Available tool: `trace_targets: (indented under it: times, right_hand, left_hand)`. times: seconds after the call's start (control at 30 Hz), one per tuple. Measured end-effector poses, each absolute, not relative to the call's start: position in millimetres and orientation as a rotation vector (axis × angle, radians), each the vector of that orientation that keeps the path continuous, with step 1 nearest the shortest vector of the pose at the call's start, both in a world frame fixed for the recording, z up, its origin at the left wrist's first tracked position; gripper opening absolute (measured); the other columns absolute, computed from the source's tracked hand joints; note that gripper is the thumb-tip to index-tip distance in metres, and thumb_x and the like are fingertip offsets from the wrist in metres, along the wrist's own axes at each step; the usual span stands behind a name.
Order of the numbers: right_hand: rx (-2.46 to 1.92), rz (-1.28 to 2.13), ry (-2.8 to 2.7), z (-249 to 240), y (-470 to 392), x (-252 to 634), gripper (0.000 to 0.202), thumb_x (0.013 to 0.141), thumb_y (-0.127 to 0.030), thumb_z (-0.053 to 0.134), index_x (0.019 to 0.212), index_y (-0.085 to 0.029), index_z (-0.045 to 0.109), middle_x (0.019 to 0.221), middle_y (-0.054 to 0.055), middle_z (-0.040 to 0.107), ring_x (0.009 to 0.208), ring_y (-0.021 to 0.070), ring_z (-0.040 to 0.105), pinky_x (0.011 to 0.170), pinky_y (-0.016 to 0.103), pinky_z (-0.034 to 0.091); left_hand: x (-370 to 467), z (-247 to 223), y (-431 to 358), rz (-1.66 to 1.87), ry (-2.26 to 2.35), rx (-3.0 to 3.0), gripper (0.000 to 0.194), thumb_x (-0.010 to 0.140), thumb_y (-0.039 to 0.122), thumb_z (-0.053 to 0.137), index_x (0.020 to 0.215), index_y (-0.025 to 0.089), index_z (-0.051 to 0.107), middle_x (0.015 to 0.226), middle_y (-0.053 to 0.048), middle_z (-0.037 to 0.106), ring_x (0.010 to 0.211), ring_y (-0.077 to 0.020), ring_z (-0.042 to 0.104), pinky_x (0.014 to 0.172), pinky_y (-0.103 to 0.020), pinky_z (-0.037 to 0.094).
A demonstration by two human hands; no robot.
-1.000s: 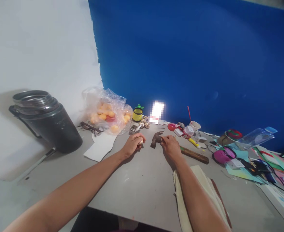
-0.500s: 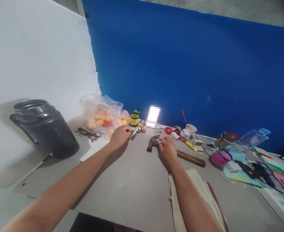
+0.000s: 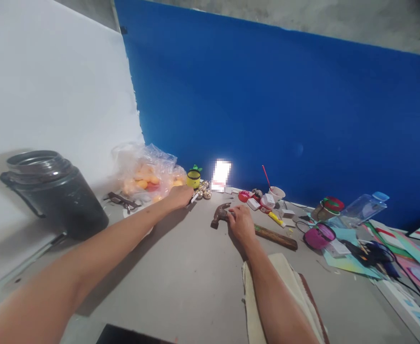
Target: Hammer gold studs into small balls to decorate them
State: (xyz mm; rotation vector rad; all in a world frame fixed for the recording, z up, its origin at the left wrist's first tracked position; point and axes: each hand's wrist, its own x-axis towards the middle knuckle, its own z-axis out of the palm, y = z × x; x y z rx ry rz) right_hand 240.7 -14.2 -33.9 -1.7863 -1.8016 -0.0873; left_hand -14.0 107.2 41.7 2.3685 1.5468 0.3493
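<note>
My left hand (image 3: pixel 180 196) reaches across the table, its fingers drawn together and mostly hidden behind the hand. A small white strip (image 3: pixel 194 198) shows at the fingertips; whatever else they pinch I cannot make out. Just beyond lie several shiny gold balls (image 3: pixel 206 194). My right hand (image 3: pixel 242 222) is closed round a claw hammer (image 3: pixel 276 237) near its head, which points left. The hammer lies on the table, its wooden handle running out to the right under my hand.
A dark flask (image 3: pixel 56 200) stands at left, near glasses (image 3: pixel 122 200) and a plastic bag of orange things (image 3: pixel 145 177). Behind is a glowing phone-like screen (image 3: pixel 220 176). A cup (image 3: pixel 277 193), pink pouch (image 3: pixel 319 235), bottle (image 3: pixel 365 210) and cloth (image 3: pixel 278 267) sit right.
My left hand has moved forward and covers the small dark piece by the white strip. My right hand stays on the hammer. The whole view has shifted slightly.
</note>
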Motion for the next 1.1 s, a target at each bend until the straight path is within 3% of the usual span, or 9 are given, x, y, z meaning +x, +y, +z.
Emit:
trace_targets:
  times: [0.3, 0.43, 0.53, 0.6, 0.73, 0.93, 1.1]
  right_hand:
    - [-1.776, -0.07, -1.815, -37.6, -12.0, 241.2, 0.022, 0.1, -0.023, 0.056, 0.104, -0.019, 0.077, 0.109, 0.013, 0.07, 0.107, 0.0281, 0.06, 0.099, 0.039, 0.047]
    - [-1.772, -0.05, -1.81, -38.8, -11.0, 243.2, 0.021, 0.099, -0.023, 0.057, 0.103, -0.017, 0.077, 0.108, 0.013, 0.071, 0.107, 0.0278, 0.06, 0.1, 0.039, 0.047]
    - [-1.709, -0.076, -1.767, -34.1, -12.5, 241.3, 0.024, 0.098, -0.021, 0.055, 0.108, -0.015, 0.076, 0.108, 0.014, 0.071, 0.107, 0.0284, 0.06, 0.1, 0.041, 0.047]
    - [-1.587, -0.108, -1.729, -27.2, -16.9, 234.9, 0.026, 0.1, -0.022, 0.052, 0.112, -0.017, 0.074, 0.109, 0.013, 0.072, 0.108, 0.0282, 0.061, 0.1, 0.042, 0.047]
    - [-1.292, -0.08, -1.797, -14.6, -31.7, 210.0, 0.022, 0.101, -0.032, 0.058, 0.114, -0.023, 0.073, 0.107, 0.011, 0.073, 0.103, 0.0257, 0.064, 0.094, 0.04, 0.051]
    - [-1.267, -0.031, -1.9, -20.2, -39.9, 189.4, 0.019, 0.102, -0.034, 0.061, 0.104, -0.023, 0.076, 0.086, 0.006, 0.073, 0.081, 0.0204, 0.065, 0.079, 0.031, 0.05]
    - [-1.222, -0.028, -1.899, -25.6, -35.1, 194.1, 0.022, 0.104, -0.034, 0.059, 0.104, -0.023, 0.078, 0.086, 0.005, 0.076, 0.08, 0.0196, 0.067, 0.078, 0.03, 0.05]
  left_hand:
    - [-17.7, 46.0, 113.5, 0.491, 1.516, 2.256, 0.026, 0.058, 0.013, 0.073, 0.048, 0.021, 0.05, 0.05, 0.0, 0.047, 0.062, -0.0216, 0.057, 0.066, -0.029, 0.038]
    - [-26.7, 63.6, 104.5, 0.622, 1.518, 2.202, 0.021, 0.063, 0.016, 0.068, 0.051, 0.021, 0.052, 0.055, -0.003, 0.055, 0.061, -0.0207, 0.057, 0.062, -0.029, 0.037]
    - [-32.6, 69.3, 78.5, 0.787, 1.285, 1.848, 0.012, 0.07, 0.026, 0.067, 0.062, 0.02, 0.062, 0.059, -0.003, 0.061, 0.055, -0.017, 0.056, 0.055, -0.027, 0.037]
    - [-29.3, 62.7, 54.3, 0.806, 1.117, 1.468, 0.017, 0.07, 0.035, 0.071, 0.074, 0.018, 0.068, 0.059, -0.002, 0.062, 0.049, -0.0144, 0.053, 0.048, -0.024, 0.031]
    - [-6.0, 35.0, 13.6, 0.714, 0.995, 1.123, 0.026, 0.062, 0.035, 0.078, 0.075, 0.015, 0.068, 0.058, 0.0, 0.058, 0.046, -0.0109, 0.052, 0.041, -0.019, 0.021]
    - [18.6, 12.3, 2.6, 0.657, 0.855, 1.007, 0.023, 0.06, 0.03, 0.078, 0.071, 0.016, 0.063, 0.051, 0.003, 0.054, 0.042, -0.0072, 0.043, 0.041, -0.018, 0.023]
    - [19.9, -2.2, 6.2, 0.708, 0.808, 0.981, 0.03, 0.063, 0.037, 0.08, 0.072, 0.016, 0.061, 0.049, 0.002, 0.056, 0.037, -0.0057, 0.038, 0.039, -0.019, 0.021]
